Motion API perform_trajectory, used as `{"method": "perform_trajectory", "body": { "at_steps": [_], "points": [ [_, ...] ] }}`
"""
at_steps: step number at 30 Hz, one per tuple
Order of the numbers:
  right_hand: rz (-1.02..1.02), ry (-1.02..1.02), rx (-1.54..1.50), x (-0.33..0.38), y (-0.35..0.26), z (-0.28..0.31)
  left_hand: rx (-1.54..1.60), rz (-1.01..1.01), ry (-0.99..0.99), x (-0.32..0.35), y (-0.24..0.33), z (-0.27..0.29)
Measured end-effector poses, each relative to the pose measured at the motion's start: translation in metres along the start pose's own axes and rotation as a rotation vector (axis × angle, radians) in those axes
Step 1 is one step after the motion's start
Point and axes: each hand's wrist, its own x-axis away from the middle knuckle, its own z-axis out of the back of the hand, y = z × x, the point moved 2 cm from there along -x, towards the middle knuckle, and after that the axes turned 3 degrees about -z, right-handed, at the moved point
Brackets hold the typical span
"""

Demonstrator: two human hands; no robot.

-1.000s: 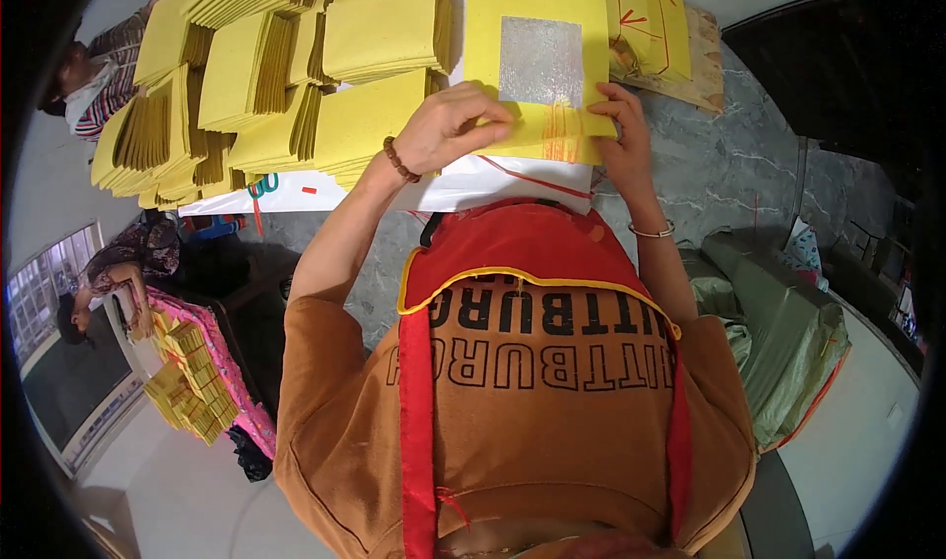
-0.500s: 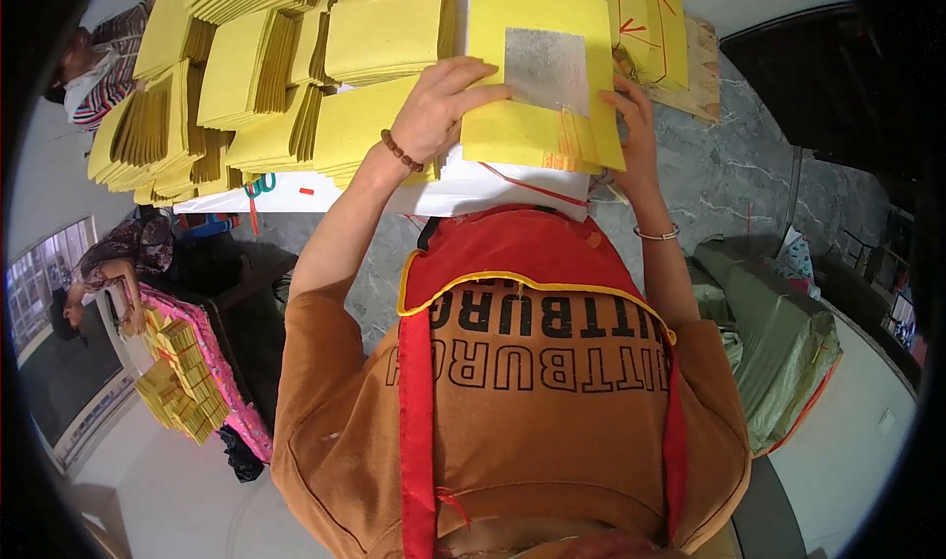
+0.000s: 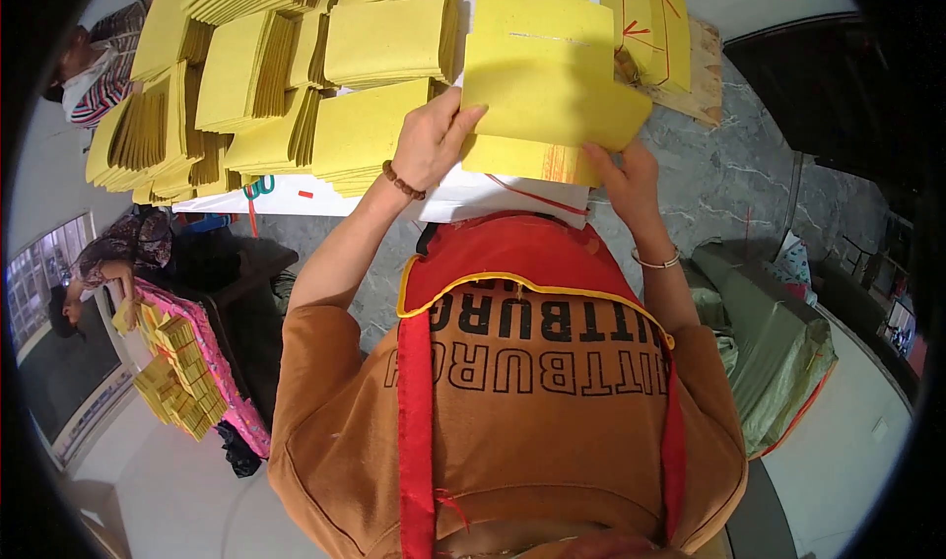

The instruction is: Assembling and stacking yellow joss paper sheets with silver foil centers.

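My left hand (image 3: 432,143) grips the left edge of a yellow paper sheet (image 3: 552,81) that lies folded over, plain side up, on a pile of yellow sheets (image 3: 522,160) in front of me. My right hand (image 3: 623,170) pinches the sheet's lower right corner. A red string runs across the white surface (image 3: 463,202) under the pile. Bracelets are on both my wrists.
Several stacks of folded yellow paper (image 3: 276,76) cover the white table to the left. Bundles tied with red string (image 3: 660,27) rest on a wooden board at the top right. A green sack (image 3: 778,352) lies at the right. One person (image 3: 94,47) works at the top left, another (image 3: 108,263) at the lower left beside a pink-covered stand.
The sheet showed a silver foil square before. It has been folded over, so its plain yellow side now faces up, and both hands have shifted along its lower edge.
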Motion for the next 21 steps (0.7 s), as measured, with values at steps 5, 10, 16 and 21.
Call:
{"method": "perform_trajectory", "body": {
  "at_steps": [5, 10, 16, 21],
  "points": [
    [-0.255, 0.131, -0.415, -0.018, -0.013, -0.006, 0.118, 0.174, 0.087, -0.02, -0.011, -0.007],
    [-0.177, 0.147, -0.325, -0.025, -0.003, -0.009, 0.079, 0.31, 0.027, -0.029, -0.012, -0.006],
    [-0.266, 0.127, -0.231, -0.026, 0.004, -0.01, -0.02, 0.321, 0.014, -0.03, -0.012, -0.008],
    [-0.242, 0.166, -0.269, -0.028, 0.005, -0.014, -0.02, 0.302, 0.061, -0.032, -0.013, -0.01]
  ]
}}
